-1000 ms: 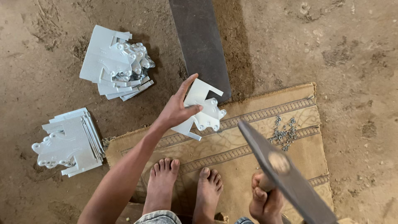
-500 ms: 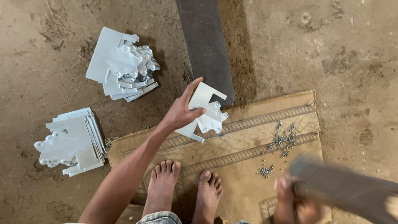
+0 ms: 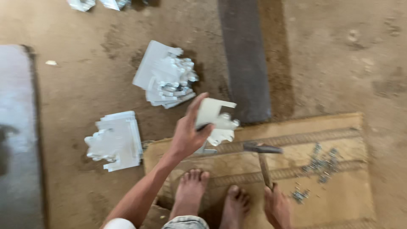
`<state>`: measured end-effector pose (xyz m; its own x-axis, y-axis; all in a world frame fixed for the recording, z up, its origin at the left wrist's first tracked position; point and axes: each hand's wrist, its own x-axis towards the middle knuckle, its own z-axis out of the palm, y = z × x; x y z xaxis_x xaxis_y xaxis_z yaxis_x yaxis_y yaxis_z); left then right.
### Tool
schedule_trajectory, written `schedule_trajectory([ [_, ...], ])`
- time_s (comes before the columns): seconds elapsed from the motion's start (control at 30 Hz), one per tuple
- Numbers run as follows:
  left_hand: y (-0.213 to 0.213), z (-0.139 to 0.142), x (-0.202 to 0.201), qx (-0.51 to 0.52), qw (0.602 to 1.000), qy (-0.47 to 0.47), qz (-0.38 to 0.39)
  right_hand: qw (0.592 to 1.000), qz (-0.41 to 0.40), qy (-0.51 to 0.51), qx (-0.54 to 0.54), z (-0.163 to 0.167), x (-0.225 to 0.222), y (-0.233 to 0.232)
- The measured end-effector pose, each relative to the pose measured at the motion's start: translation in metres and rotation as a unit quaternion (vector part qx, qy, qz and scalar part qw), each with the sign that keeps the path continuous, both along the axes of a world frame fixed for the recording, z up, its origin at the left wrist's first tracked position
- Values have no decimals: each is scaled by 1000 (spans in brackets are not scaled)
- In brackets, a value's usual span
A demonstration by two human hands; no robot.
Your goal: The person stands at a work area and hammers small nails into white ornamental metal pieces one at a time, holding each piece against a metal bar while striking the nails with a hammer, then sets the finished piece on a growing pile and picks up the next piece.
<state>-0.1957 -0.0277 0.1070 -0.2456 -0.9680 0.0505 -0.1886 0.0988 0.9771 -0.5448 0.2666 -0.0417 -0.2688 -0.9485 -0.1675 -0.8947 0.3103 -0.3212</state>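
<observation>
Head view, looking straight down: the left hand (image 3: 188, 135) is closed on a white sheet-metal bracket (image 3: 216, 121), thumb and fingers pinching its flat plate so that its lobed, cut-out end rests near the top edge of the tan woven mat (image 3: 339, 203) on which the person squats, bare feet (image 3: 212, 197) planted side by side just below. The right hand (image 3: 277, 205) is wrapped around the wooden handle of a hammer (image 3: 262, 149), whose dark metal head hangs level just to the right of the bracket, apart from it and not touching (the picture is smeared with motion, so the exact gap is hard to read). Further right on the mat lies a loose scatter of small metal fasteners (image 3: 320, 163), probably rivets or screws, too small to tell which. Beyond the mat, on the bare dirt floor, two stacks of the same white brackets lie well apart: one neat pile (image 3: 116, 140) to the left of the forearm, and a looser heap (image 3: 165, 76) above the hand. A dark flat metal bar (image 3: 246, 63) runs up from the mat's top edge, and a pale slab (image 3: 17, 135) fills the left border. As for progress, one piece is in hand under the hammer, and both stacks look sizeable; which holds worked pieces and which holds untouched ones cannot be told from here, so the share done stays uncertain.
</observation>
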Motion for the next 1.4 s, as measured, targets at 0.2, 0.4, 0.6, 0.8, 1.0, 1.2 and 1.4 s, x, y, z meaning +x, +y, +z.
schedule_trajectory([
  [0.2, 36, 6, 162, -93, 838, -426, 328, 962, -265, 45, 36, 8, 9, -35],
  [0.4, 41, -50, 171, 100, 869, -406, 263, 964, -254, -34, 68, -29, 164, -30],
  [0.6, -30, -30, 154, -63, 885, -396, 238, 960, -264, -22, 86, 8, 145, -49],
  [0.8, -177, -13, 110, -98, 908, -369, 174, 960, -266, -46, 78, -9, 173, -49],
  [1.0, -206, -23, 110, 75, 920, -357, 143, 957, -268, -64, 86, -5, 170, -43],
  [1.2, -167, -44, 133, -14, 968, -130, 213, 944, -300, 94, 101, 56, -62, -11],
  [1.4, -121, -33, 137, -53, 951, -65, 297, 984, -155, -19, -84, 24, -3, -36],
])
